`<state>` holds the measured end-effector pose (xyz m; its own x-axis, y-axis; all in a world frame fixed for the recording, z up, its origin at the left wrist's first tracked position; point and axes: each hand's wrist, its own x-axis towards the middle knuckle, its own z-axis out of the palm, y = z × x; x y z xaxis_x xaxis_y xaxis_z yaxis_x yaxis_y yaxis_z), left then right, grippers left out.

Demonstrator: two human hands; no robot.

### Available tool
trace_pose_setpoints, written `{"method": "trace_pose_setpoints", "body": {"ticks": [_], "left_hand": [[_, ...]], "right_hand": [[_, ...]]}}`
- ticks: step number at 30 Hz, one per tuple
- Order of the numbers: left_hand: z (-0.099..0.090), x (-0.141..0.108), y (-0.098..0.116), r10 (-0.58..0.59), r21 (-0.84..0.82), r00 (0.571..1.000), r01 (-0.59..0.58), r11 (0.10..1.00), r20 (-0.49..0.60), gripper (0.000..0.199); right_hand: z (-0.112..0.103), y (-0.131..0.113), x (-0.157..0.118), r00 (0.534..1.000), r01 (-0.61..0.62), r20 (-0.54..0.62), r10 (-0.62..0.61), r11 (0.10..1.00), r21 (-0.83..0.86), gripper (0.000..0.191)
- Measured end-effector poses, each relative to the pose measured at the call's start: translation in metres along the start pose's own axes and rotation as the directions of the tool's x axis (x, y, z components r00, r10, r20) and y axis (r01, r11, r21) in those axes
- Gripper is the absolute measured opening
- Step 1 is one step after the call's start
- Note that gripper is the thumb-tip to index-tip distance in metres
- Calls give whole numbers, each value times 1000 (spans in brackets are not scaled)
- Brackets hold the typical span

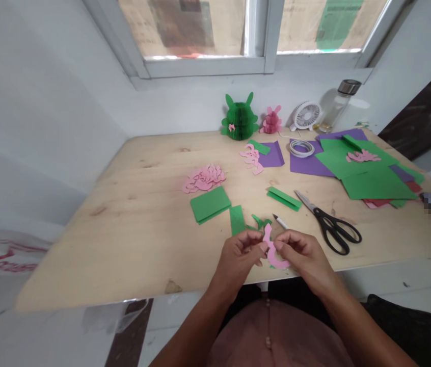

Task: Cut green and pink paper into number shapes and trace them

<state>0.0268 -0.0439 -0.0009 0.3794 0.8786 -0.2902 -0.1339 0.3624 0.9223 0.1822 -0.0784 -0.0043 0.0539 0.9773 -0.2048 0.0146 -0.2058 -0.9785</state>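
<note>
A curved pink paper cutout (274,260) is held up between both hands near the table's front edge. My left hand (244,252) pinches its left side with thumb and fingers, and my right hand (299,250) pinches it from the right. Just beyond my hands lie green paper scraps (259,222) and a white pen with a dark tip (280,221). A narrow green paper piece (237,220) lies by my left fingers. Black-handled scissors (333,227) rest to the right, blades partly apart or closed I cannot tell.
Folded green paper (210,204), a green strip (284,198) and a pile of pink cutouts (205,178) lie on the wooden table (135,204). Behind stand a green paper figure (240,120), a pink one (272,122), a fan (306,116) and a bottle (338,107). Green sheets (376,178) lie right.
</note>
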Motion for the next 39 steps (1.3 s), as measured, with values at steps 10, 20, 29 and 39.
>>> {"method": "trace_pose_setpoints", "body": {"ticks": [10, 20, 29, 39], "left_hand": [[3, 0, 4, -6, -58, 1000, 6, 998, -11, 19], [0, -1, 4, -16, 93, 999, 11, 996, 50, 17], [2, -3, -1, -54, 67, 996, 49, 997, 76, 20], [-2, -1, -3, 69, 310, 996, -83, 947, 55, 16]], "right_hand": [[-2, 1, -6, 999, 30, 31, -27, 997, -73, 22], [1, -9, 1, 999, 50, -15, -51, 997, -56, 22], [9, -9, 4, 992, -16, -121, 24, 998, 66, 33], [1, -5, 2, 985, 48, -165, -49, 999, -12, 26]]}}
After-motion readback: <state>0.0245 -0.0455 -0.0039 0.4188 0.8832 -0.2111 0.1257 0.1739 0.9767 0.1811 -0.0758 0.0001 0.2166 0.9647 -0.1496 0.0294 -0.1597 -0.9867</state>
